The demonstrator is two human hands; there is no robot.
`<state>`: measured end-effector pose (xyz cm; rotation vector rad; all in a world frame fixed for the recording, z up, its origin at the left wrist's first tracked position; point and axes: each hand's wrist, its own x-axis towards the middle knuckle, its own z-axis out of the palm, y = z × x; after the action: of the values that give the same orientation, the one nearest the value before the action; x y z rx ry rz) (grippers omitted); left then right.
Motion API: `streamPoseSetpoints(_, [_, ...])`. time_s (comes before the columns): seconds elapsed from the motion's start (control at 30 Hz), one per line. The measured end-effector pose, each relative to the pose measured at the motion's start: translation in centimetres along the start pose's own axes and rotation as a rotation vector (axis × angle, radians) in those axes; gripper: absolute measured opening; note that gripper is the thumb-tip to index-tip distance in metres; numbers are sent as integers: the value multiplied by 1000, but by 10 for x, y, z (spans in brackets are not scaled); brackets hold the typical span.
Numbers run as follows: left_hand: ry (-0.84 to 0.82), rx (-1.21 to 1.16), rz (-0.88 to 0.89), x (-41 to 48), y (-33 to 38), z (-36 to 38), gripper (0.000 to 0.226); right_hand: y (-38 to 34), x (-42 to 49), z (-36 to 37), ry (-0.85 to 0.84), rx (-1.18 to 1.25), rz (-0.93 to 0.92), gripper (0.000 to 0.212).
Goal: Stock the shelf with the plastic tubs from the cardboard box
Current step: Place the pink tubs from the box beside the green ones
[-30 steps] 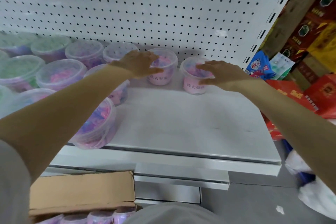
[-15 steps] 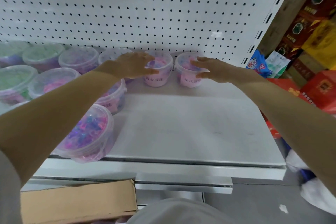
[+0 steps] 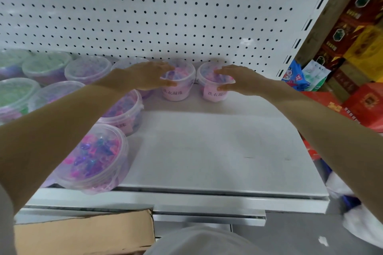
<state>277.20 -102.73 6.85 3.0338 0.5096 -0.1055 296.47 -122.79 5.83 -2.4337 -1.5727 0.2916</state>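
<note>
At the back of the white metal shelf [image 3: 217, 151], close against the pegboard [image 3: 165, 16], two clear plastic tubs are covered by the person's hands. The left hand [image 3: 149, 75] is laid over the lid of the left pink tub [image 3: 176, 94], with the fingers stretched nearly straight across the top and the thumb set at the front of the rim. The hand is spread flat rather than clamped. The right hand [image 3: 238, 79] is spread the same way over the right pink tub [image 3: 213, 95], with the fingers flat on the lid and the thumb against the near wall just above the label.

Both tubs are stood upright, just beside each other. Each is marked with a pink label in dark characters, and pink and blue pieces are seen through the lids.

To the left, more tubs are ranged in rows on the same shelf. A purple-filled tub [image 3: 124, 112] is partly hidden by the left forearm, and a front tub [image 3: 93, 157] is set at the shelf's front edge. Green-filled tubs [image 3: 45, 66] are placed further left, towards the back. The right half of the shelf board is seen as bare white metal.

Below the shelf edge, at lower left, a cardboard box [image 3: 83, 234] is seen, though its inside is not shown. Beyond the shelf's right upright, a blue packet [image 3: 294, 76] and red cartons [image 3: 369, 103] are stacked.
</note>
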Motion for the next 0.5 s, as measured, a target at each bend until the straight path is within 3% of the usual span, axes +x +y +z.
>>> streamPoseSetpoints(0.5, [-6, 14, -24, -4, 3, 4, 62, -3, -1, 0, -23, -18, 9, 60])
